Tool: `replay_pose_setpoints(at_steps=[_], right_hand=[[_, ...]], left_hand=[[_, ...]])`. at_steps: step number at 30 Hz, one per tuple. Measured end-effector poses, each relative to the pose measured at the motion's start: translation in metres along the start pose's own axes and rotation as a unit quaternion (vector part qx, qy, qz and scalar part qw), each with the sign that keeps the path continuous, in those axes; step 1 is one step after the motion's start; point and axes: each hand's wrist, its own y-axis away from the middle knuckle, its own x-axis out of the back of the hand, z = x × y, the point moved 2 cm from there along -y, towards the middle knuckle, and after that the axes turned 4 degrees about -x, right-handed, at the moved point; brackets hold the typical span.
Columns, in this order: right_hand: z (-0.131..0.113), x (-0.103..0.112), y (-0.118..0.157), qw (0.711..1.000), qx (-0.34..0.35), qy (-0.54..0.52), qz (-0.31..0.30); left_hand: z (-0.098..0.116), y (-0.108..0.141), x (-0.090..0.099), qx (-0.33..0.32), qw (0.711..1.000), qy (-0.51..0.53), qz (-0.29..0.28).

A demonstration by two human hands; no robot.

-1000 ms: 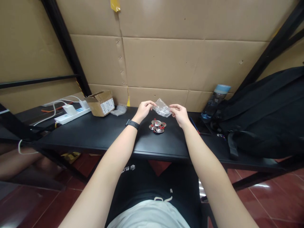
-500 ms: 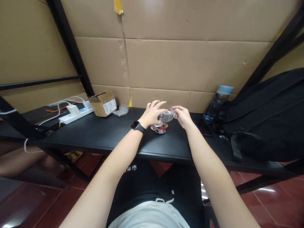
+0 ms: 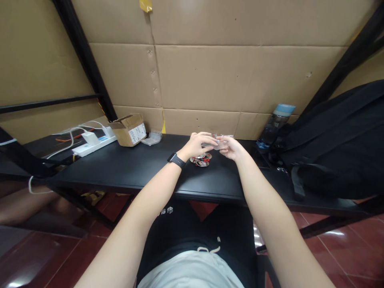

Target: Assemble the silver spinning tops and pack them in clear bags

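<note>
A clear plastic bag [image 3: 221,145] is between my hands, just above the black desk [image 3: 144,166]. My right hand [image 3: 232,148] pinches it from the right. My left hand [image 3: 196,145], with a black watch on its wrist, has its fingers curled over the bag's left side, partly hiding it. Below the left fingers lies a small pile of round, shiny, silvery discs with red parts [image 3: 201,161]; their exact kind is too small to make out.
An open cardboard box [image 3: 129,130] and another clear plastic bag [image 3: 152,138] lie at left, beside a white power strip [image 3: 94,146] with chargers. At right stand a blue-lidded bottle [image 3: 274,127] and a black backpack [image 3: 339,144]. A person's leg [image 3: 27,202] shows below left.
My hands have come closer together. The left fingers, spread before, now close down on the bag, and the bag looks flatter. The disc pile stays on the desk.
</note>
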Motion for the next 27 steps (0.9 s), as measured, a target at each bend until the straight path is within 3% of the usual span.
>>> replay_pose_setpoints(at_steps=[5,10,15,21,23,27], right_hand=[[0.0,-0.006,0.001,0.998,0.043,-0.03,0.038],[-0.003,-0.009,0.005,0.993,0.083,-0.073,0.043],[0.002,-0.015,0.009,0.992,0.125,0.032,0.013],[0.007,-0.029,0.012,0.974,0.185,0.127,-0.004],[0.007,-0.03,0.012,0.973,0.19,0.132,-0.006],[0.007,-0.024,0.008,0.968,0.199,0.148,0.04]], left_hand=[[0.002,-0.002,-0.015,0.03,0.998,-0.041,0.03],[0.001,0.001,-0.011,0.068,0.992,-0.011,0.105],[-0.001,0.002,-0.008,0.101,0.983,0.065,0.137],[-0.01,0.0,-0.014,0.198,0.937,0.194,0.212],[-0.013,0.0,-0.014,0.213,0.924,0.241,0.205],[-0.014,0.0,-0.013,0.206,0.897,0.369,0.133]])
